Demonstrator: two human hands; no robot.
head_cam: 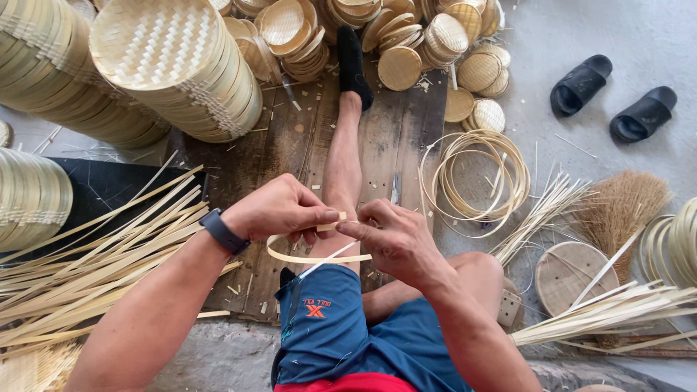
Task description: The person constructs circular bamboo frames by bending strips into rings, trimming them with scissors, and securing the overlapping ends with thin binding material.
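Observation:
My left hand [279, 210] and my right hand [396, 236] meet over my outstretched leg [343, 152], both pinching a thin bamboo strip [312, 256] bent into a small hoop. The hoop's overlapping ends sit between my thumbs and fingers, and a thin pale binding strand [327, 259] runs down from my right fingers. A dark watch [223, 232] is on my left wrist. I sit on a dark wooden board [290, 145] in blue shorts.
Tall stacks of woven bamboo trays [181, 65] lie at the back left, smaller woven lids [406, 43] at the back. Loose bamboo strips [94, 254] fan out at left, finished hoops [475, 174] at right, with a broom [624, 210], round wooden disc [573, 272] and black sandals [613, 98].

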